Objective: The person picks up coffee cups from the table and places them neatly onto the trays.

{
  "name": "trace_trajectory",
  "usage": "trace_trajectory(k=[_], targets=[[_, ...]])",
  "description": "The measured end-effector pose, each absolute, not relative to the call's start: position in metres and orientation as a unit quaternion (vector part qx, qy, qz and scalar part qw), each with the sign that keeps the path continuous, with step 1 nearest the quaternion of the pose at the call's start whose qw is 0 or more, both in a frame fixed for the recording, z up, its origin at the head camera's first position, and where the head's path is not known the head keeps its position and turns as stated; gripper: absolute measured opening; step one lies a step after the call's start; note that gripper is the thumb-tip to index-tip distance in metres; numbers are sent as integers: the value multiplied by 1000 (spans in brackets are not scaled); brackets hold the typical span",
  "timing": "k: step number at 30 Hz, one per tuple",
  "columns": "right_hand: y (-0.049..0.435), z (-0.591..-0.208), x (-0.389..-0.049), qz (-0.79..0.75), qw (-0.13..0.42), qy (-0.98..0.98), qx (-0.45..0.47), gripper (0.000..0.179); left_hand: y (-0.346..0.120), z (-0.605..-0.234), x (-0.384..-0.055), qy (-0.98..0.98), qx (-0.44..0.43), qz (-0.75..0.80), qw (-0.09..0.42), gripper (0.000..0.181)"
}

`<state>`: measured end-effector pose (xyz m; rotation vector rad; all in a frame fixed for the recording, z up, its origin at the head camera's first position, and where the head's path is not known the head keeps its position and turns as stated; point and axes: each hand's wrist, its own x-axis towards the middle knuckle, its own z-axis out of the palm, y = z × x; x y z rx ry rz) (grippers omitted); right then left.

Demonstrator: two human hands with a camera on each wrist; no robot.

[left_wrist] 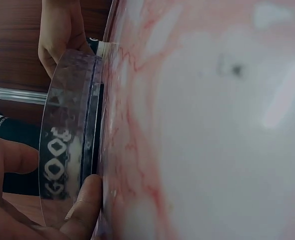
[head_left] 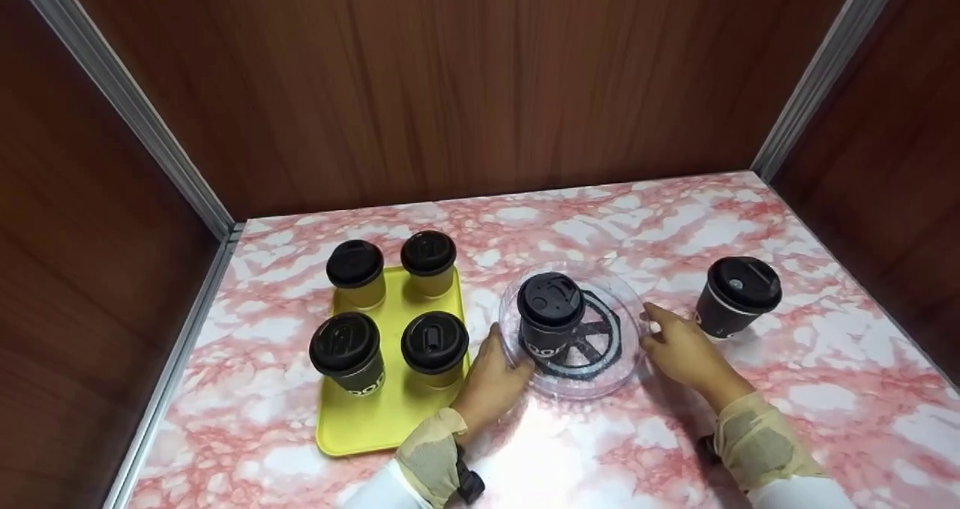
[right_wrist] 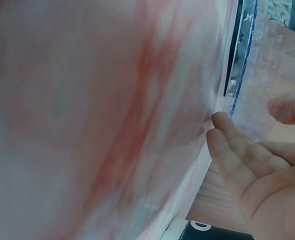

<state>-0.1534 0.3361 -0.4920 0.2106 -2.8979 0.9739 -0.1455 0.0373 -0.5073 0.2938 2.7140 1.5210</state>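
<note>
A clear round plastic dish (head_left: 626,378) with a black spoked wheel shape in its base is between my hands. Inside it, left of centre, stands a black coffee cup (head_left: 551,314) with a black lid. My left hand (head_left: 491,385) grips the dish's left side; in the left wrist view the thumb (left_wrist: 22,157) is at the wall and a finger (left_wrist: 85,207) lies at the bottom edge. On the opposite side my right hand (head_left: 682,351) holds the rim, its fingertips (right_wrist: 218,137) low by the base in the right wrist view.
A yellow tray (head_left: 360,430) on the left bears several lidded coffee cups (head_left: 356,261). Another black lidded cup (head_left: 735,299) stands on the marbled table (head_left: 585,456), just beyond my right hand. Wooden panels (head_left: 480,82) with metal edge strips enclose the table's back and sides.
</note>
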Motion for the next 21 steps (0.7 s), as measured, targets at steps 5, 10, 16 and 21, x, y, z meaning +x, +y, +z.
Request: trace_trajectory(k=[5, 10, 16, 21], targets=[[331, -491, -146, 312, 52, -947, 60, 58, 38, -506, -148, 868, 91, 489, 14, 81], [326, -490, -138, 306, 53, -949, 47, 57, 39, -506, -149, 864, 86, 496, 11, 80], [321, -489, -127, 306, 44, -951, 28, 61, 39, -507, -148, 866, 77, 493, 17, 81], [316, -489, -120, 311, 38, -949, 15, 63, 38, -507, -148, 866, 82, 493, 18, 82]])
